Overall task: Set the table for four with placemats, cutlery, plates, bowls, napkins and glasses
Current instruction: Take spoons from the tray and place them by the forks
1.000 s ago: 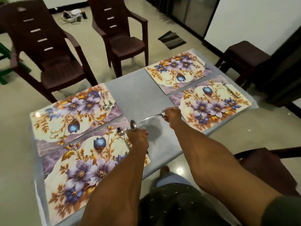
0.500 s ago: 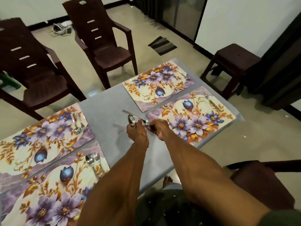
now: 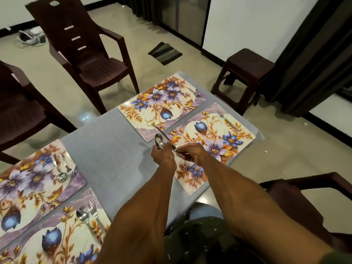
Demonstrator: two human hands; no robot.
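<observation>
left hand (image 3: 162,156) grips a spoon (image 3: 159,142) bowl-up; right hand (image 3: 187,153), touching it, pinches more cutlery (image 3: 176,147), probably sorting pieces for the near right placemat (image 3: 213,143) just beyond, where only a fork (image 3: 227,121) lies.

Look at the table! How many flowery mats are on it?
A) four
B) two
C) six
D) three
A: two mats lie at the left, one behind the other, and two at the right, one behind the other, all on the table.
</observation>
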